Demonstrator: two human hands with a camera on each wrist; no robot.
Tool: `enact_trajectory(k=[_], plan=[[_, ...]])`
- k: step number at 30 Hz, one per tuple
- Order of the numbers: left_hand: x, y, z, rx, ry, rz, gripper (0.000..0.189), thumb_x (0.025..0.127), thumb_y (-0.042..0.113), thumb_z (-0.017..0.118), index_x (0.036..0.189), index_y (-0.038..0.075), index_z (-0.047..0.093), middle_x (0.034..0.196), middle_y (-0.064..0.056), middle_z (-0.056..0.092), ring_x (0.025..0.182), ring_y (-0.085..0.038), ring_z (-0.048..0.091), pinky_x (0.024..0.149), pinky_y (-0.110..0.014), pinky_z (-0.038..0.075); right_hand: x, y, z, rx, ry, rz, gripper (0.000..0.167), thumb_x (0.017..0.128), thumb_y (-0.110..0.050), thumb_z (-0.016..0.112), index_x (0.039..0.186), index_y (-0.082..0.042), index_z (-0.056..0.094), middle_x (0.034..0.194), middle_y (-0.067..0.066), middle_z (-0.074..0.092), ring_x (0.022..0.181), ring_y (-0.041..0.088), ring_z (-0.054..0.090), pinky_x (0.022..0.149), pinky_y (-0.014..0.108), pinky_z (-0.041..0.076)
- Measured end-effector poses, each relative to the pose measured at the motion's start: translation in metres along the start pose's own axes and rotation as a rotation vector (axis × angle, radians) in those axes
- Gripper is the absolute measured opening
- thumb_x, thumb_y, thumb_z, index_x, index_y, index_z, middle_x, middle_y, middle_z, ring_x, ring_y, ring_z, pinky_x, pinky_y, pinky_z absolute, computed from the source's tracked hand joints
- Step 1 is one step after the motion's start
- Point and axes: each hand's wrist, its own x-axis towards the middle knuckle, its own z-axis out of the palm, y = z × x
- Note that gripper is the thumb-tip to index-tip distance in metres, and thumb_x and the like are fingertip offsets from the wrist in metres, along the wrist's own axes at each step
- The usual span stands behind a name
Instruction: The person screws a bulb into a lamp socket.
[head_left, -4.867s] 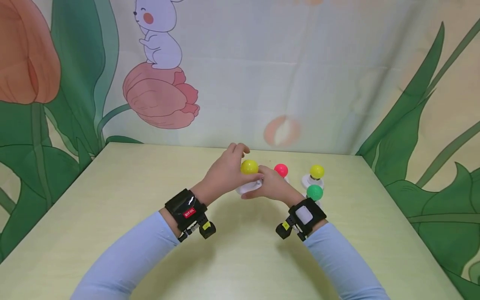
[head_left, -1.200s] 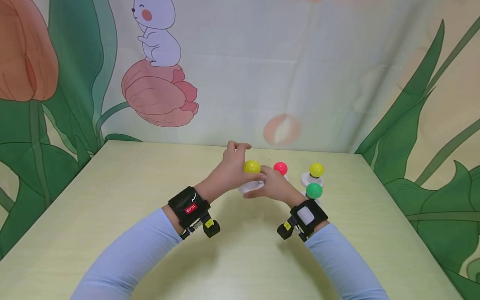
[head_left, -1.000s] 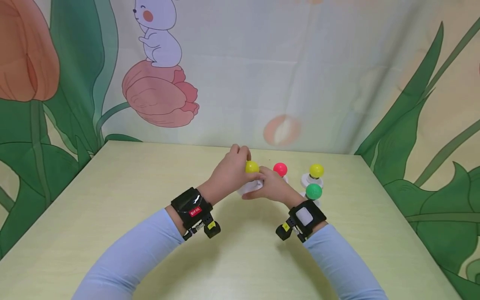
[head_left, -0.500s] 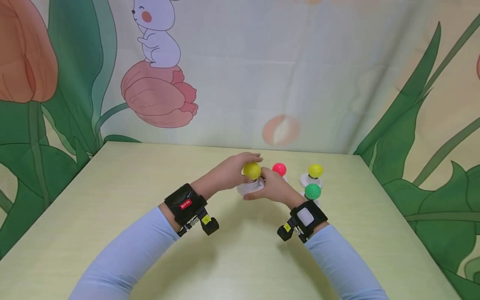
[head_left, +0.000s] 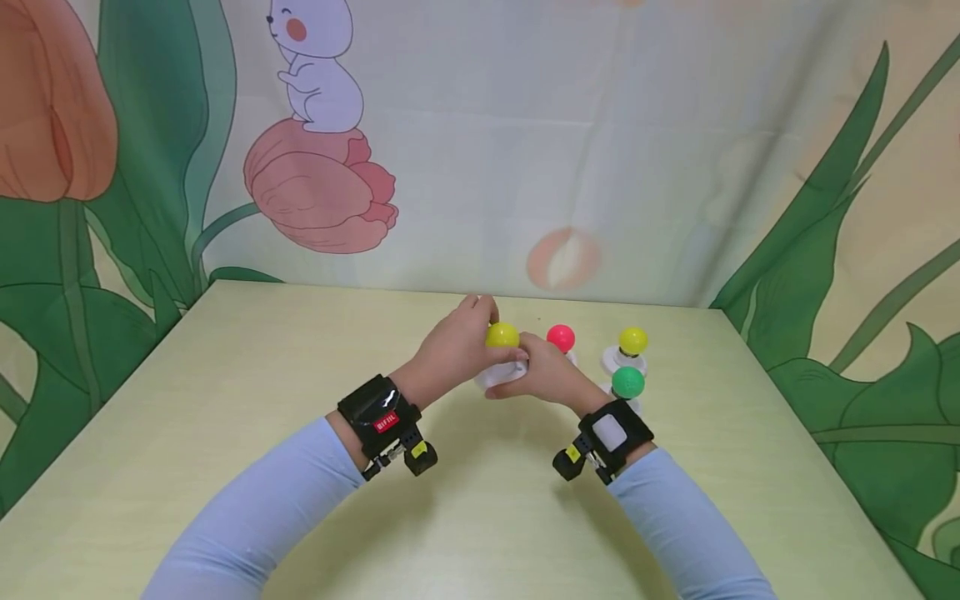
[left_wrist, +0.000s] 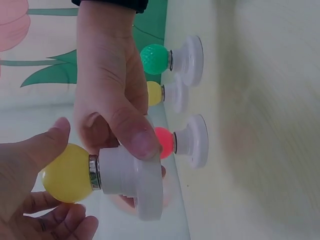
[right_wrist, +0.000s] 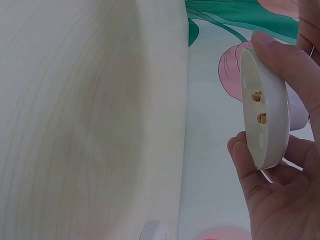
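Observation:
My left hand (head_left: 453,348) holds a round yellow light bulb (left_wrist: 69,172), thumb on one side and fingertips curled on the other. In the left wrist view, the bulb's metal collar (left_wrist: 94,172) shows at the mouth of a white lamp holder (left_wrist: 149,192). That holder's round base is gripped by my right hand (head_left: 553,373), thumb across its edge. Both hands are raised above the table. Two brass terminals (right_wrist: 259,107) show on the hollow underside of the base in the right wrist view.
To the right on the pale table (head_left: 480,517) stand three more white holders with bulbs fitted: a red bulb (head_left: 561,337), a second yellow bulb (head_left: 633,341) and a green bulb (head_left: 628,382). A printed curtain (head_left: 480,167) hangs behind the table's far edge.
Half a second ago my left hand lay turned over the bulb with fingers pointing right; now it has twisted back, fingers up and thumb across the front. The right hand keeps the holder in place.

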Motion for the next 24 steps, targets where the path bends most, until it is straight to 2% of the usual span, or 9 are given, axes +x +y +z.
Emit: enact_trajectory(k=[5,8,11,14,16,17,19,21,24], plan=[[0.001,0.002,-0.004,-0.041,-0.051,0.034,0.047,0.081,0.033,0.079,0.110,0.001,0.060,0.102,-0.009,0.053,0.085,-0.019,0.055,0.076,-0.027,0.052,0.000,0.001,0.000,0.012,0.003,0.001,0.064,0.071,-0.030,0.087,0.123,-0.016,0.054,0.115,0.002,0.063,0.102,0.021,0.060,0.088,0.036,0.052],[0.001,0.002,-0.008,-0.091,-0.111,0.055,0.044,0.084,0.021,0.076,0.121,0.002,0.061,0.113,-0.010,0.058,0.099,-0.022,0.057,0.088,-0.030,0.052,0.000,0.003,0.000,0.000,0.007,0.000,0.066,0.070,-0.031,0.087,0.125,-0.016,0.053,0.117,0.002,0.062,0.104,0.022,0.060,0.090,0.038,0.051],[0.002,0.001,-0.012,-0.124,-0.178,0.076,0.051,0.086,0.007,0.072,0.134,0.005,0.056,0.129,-0.010,0.058,0.117,-0.025,0.056,0.099,-0.035,0.048,-0.001,0.004,0.000,-0.013,0.009,0.002,0.069,0.070,-0.032,0.088,0.127,-0.017,0.053,0.120,0.002,0.061,0.108,0.022,0.058,0.093,0.039,0.050],[0.003,0.000,-0.013,-0.158,-0.236,0.062,0.072,0.084,0.003,0.073,0.148,0.009,0.039,0.151,-0.008,0.041,0.138,-0.026,0.039,0.109,-0.038,0.040,-0.002,0.005,-0.001,-0.016,0.017,0.004,0.069,0.069,-0.034,0.088,0.127,-0.017,0.053,0.121,0.001,0.061,0.109,0.022,0.058,0.094,0.041,0.049],[0.003,0.001,-0.013,-0.178,-0.231,0.023,0.087,0.082,0.011,0.077,0.153,0.011,0.026,0.158,-0.010,0.027,0.143,-0.028,0.031,0.111,-0.041,0.037,-0.002,0.005,-0.002,-0.018,0.023,0.008,0.067,0.069,-0.035,0.087,0.125,-0.017,0.054,0.118,0.002,0.062,0.106,0.022,0.059,0.092,0.040,0.050],[0.003,0.001,-0.013,-0.180,-0.212,-0.003,0.093,0.082,0.018,0.079,0.154,0.010,0.021,0.158,-0.012,0.024,0.142,-0.030,0.033,0.109,-0.041,0.039,-0.003,0.005,-0.002,-0.022,0.026,0.012,0.066,0.069,-0.036,0.087,0.124,-0.017,0.055,0.116,0.001,0.063,0.104,0.021,0.060,0.091,0.039,0.051],[0.003,0.002,-0.011,-0.154,-0.136,-0.037,0.097,0.079,0.035,0.080,0.153,0.006,0.023,0.151,-0.019,0.029,0.131,-0.033,0.045,0.102,-0.040,0.047,-0.003,0.004,-0.002,-0.030,0.029,0.018,0.064,0.069,-0.038,0.087,0.121,-0.017,0.057,0.113,0.001,0.063,0.102,0.020,0.060,0.088,0.038,0.052],[0.001,0.004,-0.008,-0.090,-0.052,-0.059,0.093,0.076,0.050,0.078,0.144,0.002,0.035,0.134,-0.020,0.040,0.109,-0.031,0.057,0.086,-0.037,0.055,-0.003,0.003,-0.002,-0.032,0.031,0.030,0.062,0.069,-0.038,0.087,0.119,-0.017,0.058,0.111,0.001,0.062,0.101,0.020,0.059,0.086,0.036,0.052],[-0.001,0.004,-0.003,0.023,0.034,-0.056,0.079,0.075,0.061,0.073,0.121,0.001,0.050,0.108,-0.013,0.047,0.081,-0.024,0.058,0.062,-0.031,0.054,-0.003,0.001,-0.002,-0.021,0.023,0.033,0.061,0.069,-0.036,0.087,0.119,-0.017,0.058,0.112,0.001,0.062,0.102,0.020,0.059,0.087,0.036,0.052]])
